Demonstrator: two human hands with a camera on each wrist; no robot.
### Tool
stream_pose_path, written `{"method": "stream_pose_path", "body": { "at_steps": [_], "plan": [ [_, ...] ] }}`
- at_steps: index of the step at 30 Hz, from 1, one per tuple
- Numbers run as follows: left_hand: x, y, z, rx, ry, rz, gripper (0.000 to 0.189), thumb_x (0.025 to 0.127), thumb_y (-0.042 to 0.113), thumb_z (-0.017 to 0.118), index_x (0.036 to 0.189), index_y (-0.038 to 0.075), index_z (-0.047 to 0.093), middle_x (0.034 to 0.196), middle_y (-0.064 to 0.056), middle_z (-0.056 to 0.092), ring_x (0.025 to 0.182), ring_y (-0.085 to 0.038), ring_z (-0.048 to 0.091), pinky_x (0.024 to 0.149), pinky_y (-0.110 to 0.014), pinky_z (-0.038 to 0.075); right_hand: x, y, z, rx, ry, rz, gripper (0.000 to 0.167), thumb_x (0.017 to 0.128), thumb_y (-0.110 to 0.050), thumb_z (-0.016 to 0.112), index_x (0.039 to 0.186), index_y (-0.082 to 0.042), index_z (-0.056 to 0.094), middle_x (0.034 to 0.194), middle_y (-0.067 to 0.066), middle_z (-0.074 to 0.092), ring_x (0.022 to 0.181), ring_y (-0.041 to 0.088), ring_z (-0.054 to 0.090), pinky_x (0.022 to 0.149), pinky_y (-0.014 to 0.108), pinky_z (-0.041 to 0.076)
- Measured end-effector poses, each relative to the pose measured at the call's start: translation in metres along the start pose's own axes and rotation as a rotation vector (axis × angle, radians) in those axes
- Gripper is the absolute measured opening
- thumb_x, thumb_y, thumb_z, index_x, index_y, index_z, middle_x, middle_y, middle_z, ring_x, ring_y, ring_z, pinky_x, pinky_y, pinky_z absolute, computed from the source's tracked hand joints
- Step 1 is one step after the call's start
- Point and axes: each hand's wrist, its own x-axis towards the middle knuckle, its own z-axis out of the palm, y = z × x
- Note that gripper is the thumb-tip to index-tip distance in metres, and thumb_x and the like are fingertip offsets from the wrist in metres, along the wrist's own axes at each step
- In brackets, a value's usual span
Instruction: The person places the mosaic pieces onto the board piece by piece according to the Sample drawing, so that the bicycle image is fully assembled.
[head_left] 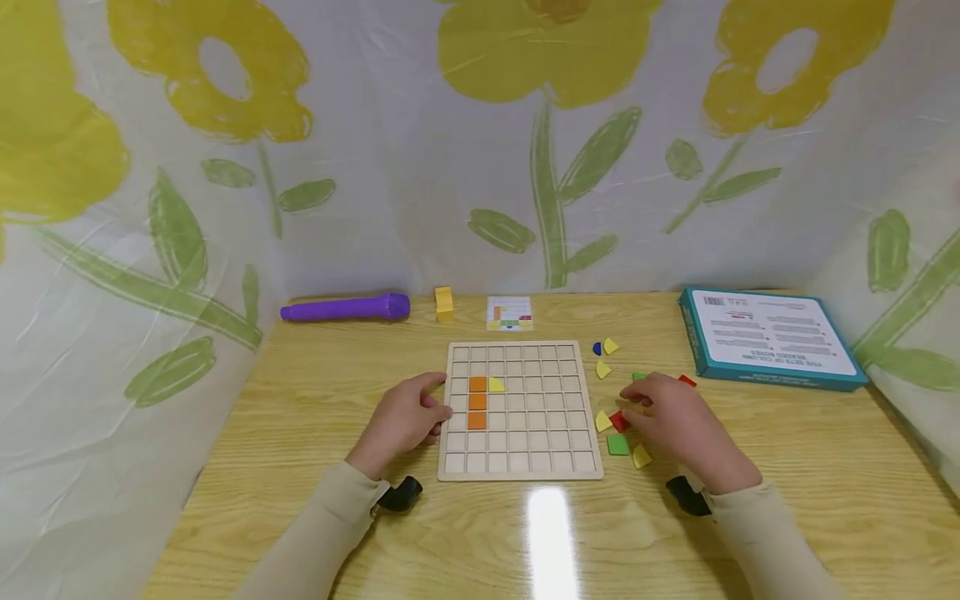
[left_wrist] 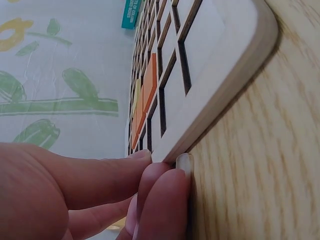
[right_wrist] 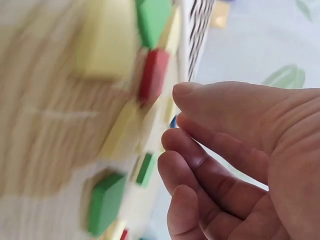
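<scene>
A wooden grid board (head_left: 525,408) lies on the table, with three orange square tiles (head_left: 477,402) in one column and a yellow quarter-circle tile (head_left: 497,384) beside the top one. My left hand (head_left: 403,421) pinches the board's left edge, thumb on the rim (left_wrist: 187,132) and fingers against its side. Over the loose tiles right of the board hovers my right hand (head_left: 675,429), fingers loosely bent and holding nothing. Below and around it lie a red tile (head_left: 618,421), a green square tile (head_left: 618,445) and yellow quarter-circles (head_left: 641,456). The hand partly hides other tiles.
Behind the board lies a small pattern card (head_left: 509,313). A purple microphone-shaped object (head_left: 345,308) and a yellow block (head_left: 444,304) are at the back left. The teal-edged box (head_left: 772,337) sits back right. A blue tile (head_left: 597,348) lies near the board's upper right corner.
</scene>
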Motion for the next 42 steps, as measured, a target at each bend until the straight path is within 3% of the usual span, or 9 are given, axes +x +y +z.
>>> {"method": "stream_pose_path", "body": {
  "at_steps": [16,42],
  "plan": [
    [-0.001,0.001,0.001,0.004,-0.001,0.03,0.063,0.1,0.006,0.075,0.159,0.013,0.054,0.091,-0.01,0.068,0.065,-0.02,0.067,0.06,-0.03,0.058,-0.001,0.018,0.0,0.007,-0.034,0.022,0.023,0.094,-0.017,0.085,0.113,-0.005,0.081,0.108,0.009,0.076,0.097,0.025,0.07,0.091,0.052,0.063],
    [-0.002,0.0,0.001,-0.015,0.026,0.021,0.062,0.099,0.005,0.076,0.157,0.013,0.056,0.091,-0.009,0.071,0.063,-0.018,0.067,0.057,-0.028,0.056,0.0,0.016,-0.002,-0.007,-0.057,0.021,0.02,0.092,-0.013,0.085,0.109,-0.004,0.081,0.104,0.009,0.076,0.09,0.022,0.067,0.086,0.05,0.063]
  ]
}}
